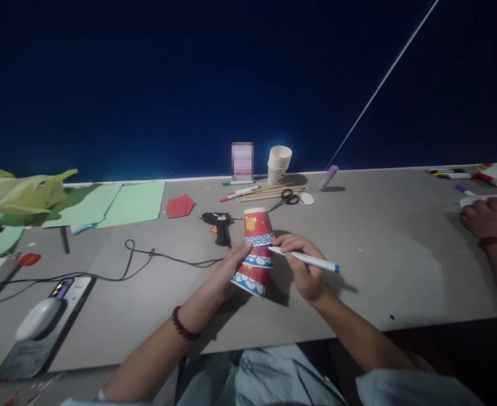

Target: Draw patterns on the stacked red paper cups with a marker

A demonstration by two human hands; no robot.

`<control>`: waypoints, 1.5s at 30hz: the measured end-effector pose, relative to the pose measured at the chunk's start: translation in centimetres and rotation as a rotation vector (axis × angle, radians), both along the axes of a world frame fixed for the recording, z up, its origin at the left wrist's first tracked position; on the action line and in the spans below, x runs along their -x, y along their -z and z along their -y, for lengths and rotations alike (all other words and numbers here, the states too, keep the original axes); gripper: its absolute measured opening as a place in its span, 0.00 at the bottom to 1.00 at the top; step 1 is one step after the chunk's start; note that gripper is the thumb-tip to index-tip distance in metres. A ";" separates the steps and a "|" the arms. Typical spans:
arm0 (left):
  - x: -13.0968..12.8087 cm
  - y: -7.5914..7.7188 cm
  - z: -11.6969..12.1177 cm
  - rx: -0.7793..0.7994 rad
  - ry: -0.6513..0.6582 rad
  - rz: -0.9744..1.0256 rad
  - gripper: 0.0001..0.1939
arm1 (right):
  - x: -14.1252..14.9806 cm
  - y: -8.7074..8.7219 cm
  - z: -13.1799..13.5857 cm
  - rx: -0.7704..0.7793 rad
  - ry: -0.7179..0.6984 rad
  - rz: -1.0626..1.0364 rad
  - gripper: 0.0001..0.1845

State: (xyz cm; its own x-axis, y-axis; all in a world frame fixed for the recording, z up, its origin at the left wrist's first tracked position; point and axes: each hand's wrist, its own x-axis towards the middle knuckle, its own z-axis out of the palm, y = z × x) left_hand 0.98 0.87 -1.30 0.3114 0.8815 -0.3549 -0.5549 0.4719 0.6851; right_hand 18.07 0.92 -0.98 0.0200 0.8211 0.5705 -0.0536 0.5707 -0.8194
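A stack of red paper cups with blue and white scalloped bands is tilted above the table, rims toward me. My left hand wraps around its left side and steadies it. Between the fingers and thumb of my right hand is a white marker with a blue end. The marker's tip meets the right side of the cups near a scalloped band; whether it touches I cannot tell. Just beyond the cups lies a black glue gun.
Scissors, wooden sticks, white paper cups and a purple glue stick are at the back. Red paper and green sheets lie left. A cable crosses the left side. Another person's hand rests far right.
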 end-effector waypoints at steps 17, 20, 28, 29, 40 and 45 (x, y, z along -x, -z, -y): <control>0.1 -0.2 -0.1 -0.010 0.012 0.002 0.24 | -0.1 0.4 0.0 0.025 -0.045 -0.056 0.08; 0.2 -0.2 -0.1 -0.007 0.030 0.009 0.24 | -0.1 0.8 0.0 0.024 -0.057 -0.084 0.08; 0.2 0.0 -0.1 -0.008 0.008 0.008 0.22 | 0.0 0.8 0.0 0.032 -0.022 -0.065 0.07; 0.2 0.0 -0.1 -0.008 0.006 0.008 0.21 | 0.0 0.7 0.0 0.031 -0.017 -0.054 0.07; 0.0 -0.4 0.0 -0.005 0.014 0.015 0.22 | 0.0 0.6 0.0 0.022 -0.004 -0.075 0.07; 0.1 -0.3 -0.1 0.013 0.001 -0.008 0.21 | 0.0 0.7 -0.1 0.036 0.002 -0.079 0.07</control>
